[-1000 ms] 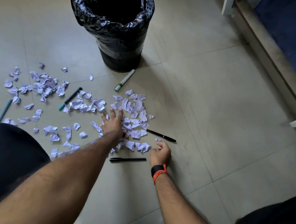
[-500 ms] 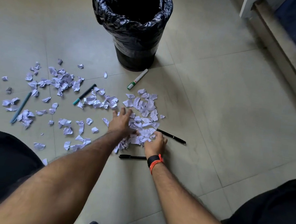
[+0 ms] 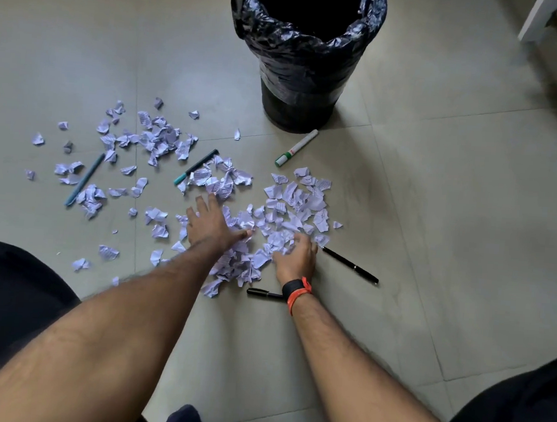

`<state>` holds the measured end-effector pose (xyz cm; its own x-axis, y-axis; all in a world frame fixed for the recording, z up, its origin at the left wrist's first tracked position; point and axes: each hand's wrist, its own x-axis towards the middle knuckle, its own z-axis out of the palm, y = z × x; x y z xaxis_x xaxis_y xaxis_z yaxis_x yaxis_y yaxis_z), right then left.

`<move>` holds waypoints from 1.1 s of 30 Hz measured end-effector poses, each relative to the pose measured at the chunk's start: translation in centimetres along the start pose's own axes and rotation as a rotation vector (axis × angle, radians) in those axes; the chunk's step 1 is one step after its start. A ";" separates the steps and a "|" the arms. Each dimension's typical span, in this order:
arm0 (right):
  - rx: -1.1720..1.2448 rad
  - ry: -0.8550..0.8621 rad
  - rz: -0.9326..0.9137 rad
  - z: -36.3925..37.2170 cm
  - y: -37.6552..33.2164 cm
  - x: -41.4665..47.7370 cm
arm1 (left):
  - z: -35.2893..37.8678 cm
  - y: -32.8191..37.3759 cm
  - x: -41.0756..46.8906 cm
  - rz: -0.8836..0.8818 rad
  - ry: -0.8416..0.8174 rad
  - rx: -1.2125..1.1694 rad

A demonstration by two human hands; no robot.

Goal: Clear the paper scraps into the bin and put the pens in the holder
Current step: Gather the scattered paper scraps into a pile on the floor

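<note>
Torn white paper scraps (image 3: 290, 208) lie scattered over the tiled floor in front of a bin (image 3: 304, 54) lined with a black bag. My left hand (image 3: 208, 225) lies flat on the scraps, fingers spread. My right hand (image 3: 295, 258) rests on the pile beside it, fingers curled over some scraps. A black pen (image 3: 350, 266) lies just right of my right hand, and another black pen (image 3: 263, 293) lies under my right wrist. A green-capped white marker (image 3: 296, 147) lies near the bin. Two teal pens (image 3: 196, 166) (image 3: 85, 179) lie among the left scraps. No pen holder is in view.
My dark-clothed knees (image 3: 8, 290) (image 3: 520, 409) frame the bottom corners. A wooden ledge and a white furniture edge (image 3: 541, 21) stand at the top right. Bare tiles stretch right of the bin.
My right hand has moved left onto the scrap pile, towards my left hand. The scraps between the hands are bunched closer. The view has shifted left, so the bin sits further right.
</note>
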<state>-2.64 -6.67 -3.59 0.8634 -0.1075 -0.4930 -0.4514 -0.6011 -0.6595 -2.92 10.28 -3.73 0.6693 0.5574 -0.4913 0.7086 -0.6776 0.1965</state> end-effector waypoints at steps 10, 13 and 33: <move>-0.209 0.228 0.079 -6.5 0.1 8.5 | 0.7 -0.3 0.5 -0.024 -0.133 0.035; -0.259 0.108 -0.022 -4.9 -1.3 8.4 | 0.7 -0.2 0.4 -0.037 -0.122 0.013; -0.476 -0.323 -0.312 -0.2 -8.7 12.3 | 0.7 0.0 0.4 -0.065 -0.124 -0.004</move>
<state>11.95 -2.89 -3.77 0.7932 0.3273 -0.5136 0.0223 -0.8584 -0.5125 -2.80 10.16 -4.50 0.5892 0.5366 -0.6041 0.7507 -0.6400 0.1637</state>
